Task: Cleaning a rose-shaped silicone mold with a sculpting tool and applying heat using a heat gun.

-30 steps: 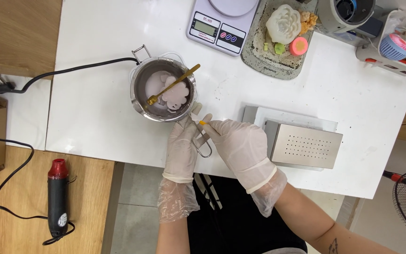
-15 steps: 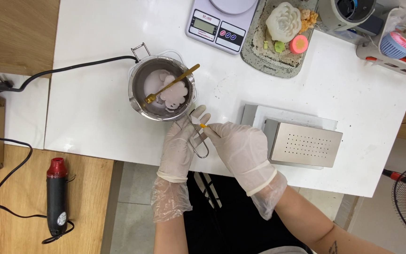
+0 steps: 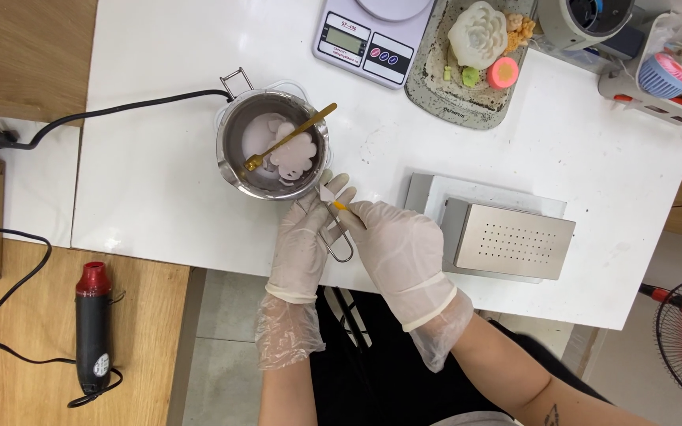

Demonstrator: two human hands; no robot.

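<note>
We were mid-scrape: left hand (image 3: 303, 237) gripping the pot (image 3: 275, 155) handle, right hand (image 3: 395, 244) pinching a small knife (image 3: 331, 199) beside its rim; next likely needed steady pressure.

Both gloved hands meet at the near edge of the table (image 3: 159, 197). The left hand (image 3: 303, 237) lies palm down, fingers (image 3: 333, 189) stretched forward. Just beside it, the right hand (image 3: 392, 248) has its fingers pinched together, the bare forearm angling back.
</note>
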